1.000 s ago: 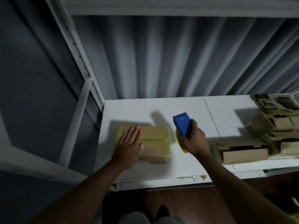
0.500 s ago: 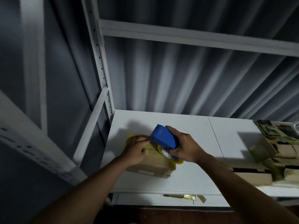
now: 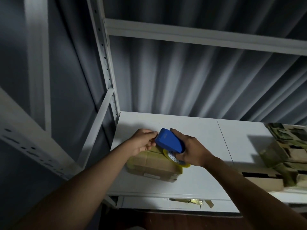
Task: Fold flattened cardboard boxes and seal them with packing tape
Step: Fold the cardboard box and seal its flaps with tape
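A small folded cardboard box [image 3: 154, 165] lies on the white shelf [image 3: 199, 133], its top and ends covered in yellowish tape. My right hand [image 3: 191, 151] grips a blue tape dispenser [image 3: 169, 141] with a yellow tape roll [image 3: 176, 160] just above the box's far right corner. My left hand [image 3: 142, 141] is at the box's far left corner, fingers curled and pinched right at the dispenser's toothed edge. Whether the fingers hold a tape end is hidden.
Several more cardboard boxes [image 3: 285, 156] are stacked at the shelf's right end. A white perforated upright [image 3: 106, 63] and a diagonal brace [image 3: 98, 128] stand left of the shelf. A crossbeam [image 3: 199, 35] runs overhead. Tape scraps [image 3: 191, 200] stick to the shelf's front edge.
My left hand lifted off the box top and curled at its far left corner. My right hand carried the dispenser from beside the box to over it. The camera tilted upward.
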